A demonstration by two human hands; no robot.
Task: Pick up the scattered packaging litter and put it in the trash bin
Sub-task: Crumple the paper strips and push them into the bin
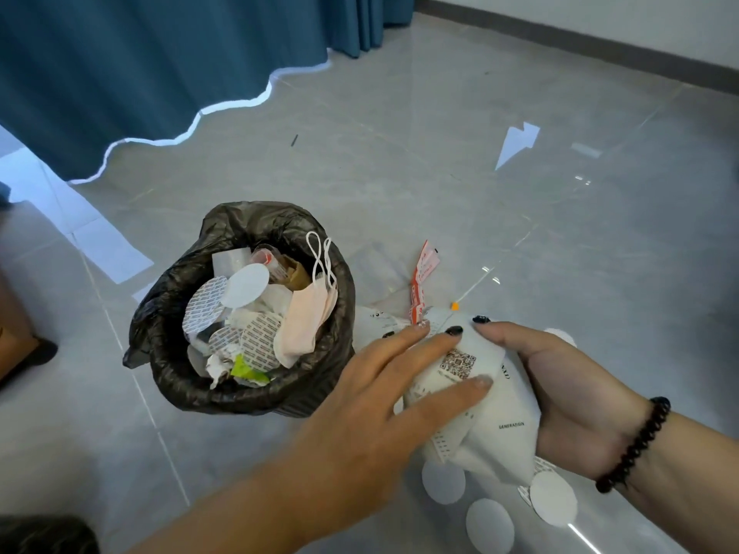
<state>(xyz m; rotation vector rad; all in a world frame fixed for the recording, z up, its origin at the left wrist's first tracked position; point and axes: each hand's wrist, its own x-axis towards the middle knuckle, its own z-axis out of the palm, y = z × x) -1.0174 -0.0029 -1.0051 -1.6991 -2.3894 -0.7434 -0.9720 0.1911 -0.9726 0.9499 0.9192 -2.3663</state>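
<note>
A person's right hand (576,397) grips a white bag (504,429) from the side, fingers curled around it. The left hand (384,397) rests flat on a receipt (452,377) lying over the bag, fingers straight. Just left stands a bin (188,313) lined in black plastic, full of seals and masks. White discs (490,523) and red wrappers (422,273) lie on the grey floor (520,213) beside the bag.

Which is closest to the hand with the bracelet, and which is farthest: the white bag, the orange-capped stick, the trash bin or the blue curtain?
From the right hand, in the head view:
1. White bag, held in that hand.
2. Orange-capped stick, on the floor just beyond the fingertips.
3. Trash bin, to the left.
4. Blue curtain, far back on the left.
</note>
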